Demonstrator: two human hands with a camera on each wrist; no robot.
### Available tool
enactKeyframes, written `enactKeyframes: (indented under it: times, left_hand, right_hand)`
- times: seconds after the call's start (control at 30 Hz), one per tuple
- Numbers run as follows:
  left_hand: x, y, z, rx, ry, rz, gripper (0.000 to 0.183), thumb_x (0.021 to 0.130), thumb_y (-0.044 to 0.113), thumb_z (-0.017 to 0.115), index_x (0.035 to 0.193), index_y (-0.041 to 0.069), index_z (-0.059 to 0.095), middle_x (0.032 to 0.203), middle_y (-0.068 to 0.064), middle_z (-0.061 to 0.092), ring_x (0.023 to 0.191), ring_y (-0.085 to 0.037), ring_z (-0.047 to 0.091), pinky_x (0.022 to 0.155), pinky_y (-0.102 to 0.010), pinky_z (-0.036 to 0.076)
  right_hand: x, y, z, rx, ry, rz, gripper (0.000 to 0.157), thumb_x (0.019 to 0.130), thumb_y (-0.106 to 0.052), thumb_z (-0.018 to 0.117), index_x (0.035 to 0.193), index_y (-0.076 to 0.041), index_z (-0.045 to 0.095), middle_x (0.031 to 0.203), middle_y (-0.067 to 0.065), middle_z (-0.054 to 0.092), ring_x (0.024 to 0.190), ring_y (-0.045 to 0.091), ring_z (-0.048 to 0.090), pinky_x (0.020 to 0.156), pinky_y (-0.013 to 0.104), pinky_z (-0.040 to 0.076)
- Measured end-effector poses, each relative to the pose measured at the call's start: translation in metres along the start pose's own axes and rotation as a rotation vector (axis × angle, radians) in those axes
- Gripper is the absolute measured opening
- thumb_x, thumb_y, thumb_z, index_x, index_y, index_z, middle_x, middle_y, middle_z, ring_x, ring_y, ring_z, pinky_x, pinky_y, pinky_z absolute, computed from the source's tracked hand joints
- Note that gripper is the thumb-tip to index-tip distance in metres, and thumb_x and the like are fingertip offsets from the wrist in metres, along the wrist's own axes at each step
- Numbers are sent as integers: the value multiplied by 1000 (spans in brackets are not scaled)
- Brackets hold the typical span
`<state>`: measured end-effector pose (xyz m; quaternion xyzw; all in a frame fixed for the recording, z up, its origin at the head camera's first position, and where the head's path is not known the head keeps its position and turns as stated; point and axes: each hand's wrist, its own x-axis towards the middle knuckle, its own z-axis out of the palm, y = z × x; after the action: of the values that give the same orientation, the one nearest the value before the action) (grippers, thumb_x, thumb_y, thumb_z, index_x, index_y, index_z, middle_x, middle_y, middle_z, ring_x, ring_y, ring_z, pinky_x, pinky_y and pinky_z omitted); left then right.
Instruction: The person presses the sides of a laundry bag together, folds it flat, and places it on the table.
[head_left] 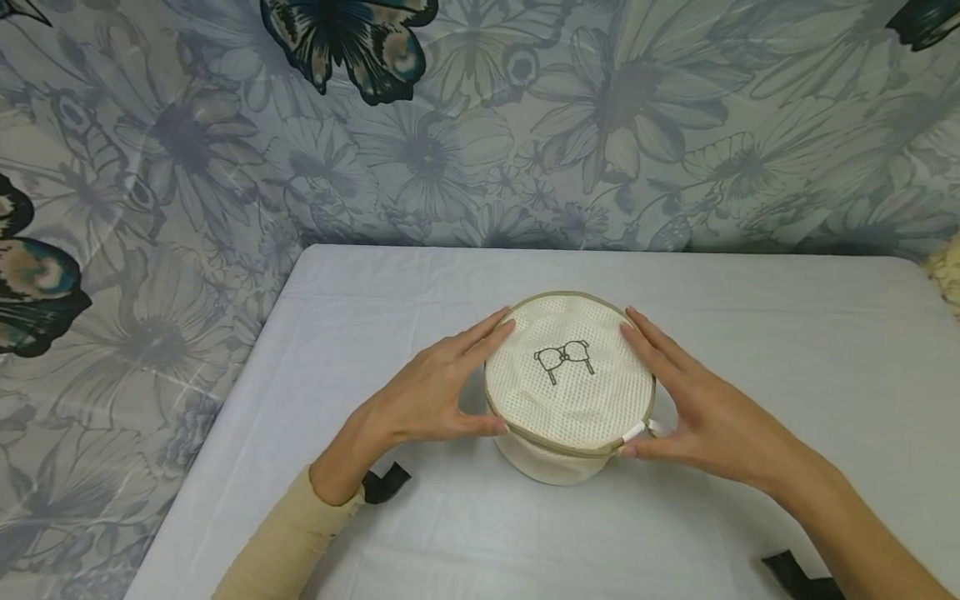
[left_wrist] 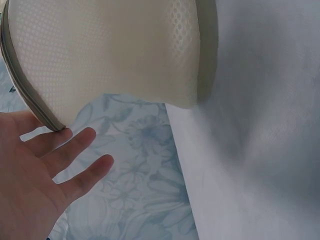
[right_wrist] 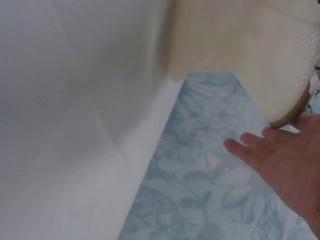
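Note:
A round cream mesh wash bag [head_left: 577, 408] stands on the white-covered table, its lid zipped round an olive-beige rim. Thin dark lines on the lid form a small glasses-like print [head_left: 564, 358]. My left hand [head_left: 431, 387] touches the rim's left side, thumb low and fingertips higher up. Opposite it, my right hand [head_left: 712, 412] touches the right side, its thumb near the white zip end [head_left: 641, 430]. Both wrist views show fairly straight, spread fingers on the left hand [left_wrist: 37, 175] and right hand [right_wrist: 285, 160], partly against the rim. The bag's far side is hidden.
The white cloth [head_left: 390, 300] covers the table, which meets a flower-patterned backdrop [head_left: 480, 158] at the back and left. Black straps [head_left: 386, 483] show at both wrists. Something pale yellow [head_left: 947, 271] juts in at the right edge.

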<state>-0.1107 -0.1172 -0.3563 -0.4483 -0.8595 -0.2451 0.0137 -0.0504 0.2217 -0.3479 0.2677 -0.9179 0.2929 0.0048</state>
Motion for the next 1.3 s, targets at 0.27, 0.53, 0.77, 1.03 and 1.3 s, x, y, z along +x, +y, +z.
enactKeyframes:
  times: [0.27, 0.53, 0.77, 1.03, 1.3]
  left_hand:
    - [2, 1, 8, 36, -32, -6, 112, 81, 84, 43, 161, 12, 14, 166, -8, 13, 146, -20, 30, 106, -48, 42]
    - [3, 5, 13, 46, -86, -53, 122, 74, 71, 72, 161, 14, 9, 167, -4, 3, 145, -22, 32, 108, -46, 40]
    - [4, 5, 16, 56, -97, -48, 126, 71, 72, 75, 161, 15, 7, 167, -8, 5, 144, -24, 33, 108, -48, 40]
    - [5, 3, 17, 59, -94, -44, 125, 72, 71, 74, 161, 17, 6, 167, -6, 6, 146, -22, 29, 108, -47, 39]
    - [1, 1, 18, 59, -81, -42, 121, 74, 72, 72, 161, 18, 9, 167, -5, 8, 146, -23, 30, 111, -46, 37]
  right_hand:
    - [-2, -1, 6, -7, -10, 19, 132, 64, -54, 89, 162, -19, 8, 168, -1, 1, 150, 22, 18, 105, 2, 14]
    - [-2, -1, 13, -70, 4, 27, 132, 63, -66, 84, 162, -20, 9, 167, -2, 3, 141, 37, 37, 93, 55, 49]
    - [-4, -1, 18, -110, 39, 11, 133, 61, -68, 84, 161, -19, 13, 166, 4, 12, 128, 36, 50, 83, 51, 53]
    - [-6, -1, 19, -101, 51, 1, 133, 60, -63, 87, 161, -19, 14, 164, 5, 15, 124, 32, 53, 80, 47, 54]
    - [-8, 0, 23, -99, 74, -13, 134, 57, -50, 94, 161, -17, 16, 162, 8, 22, 122, 29, 55, 80, 44, 55]
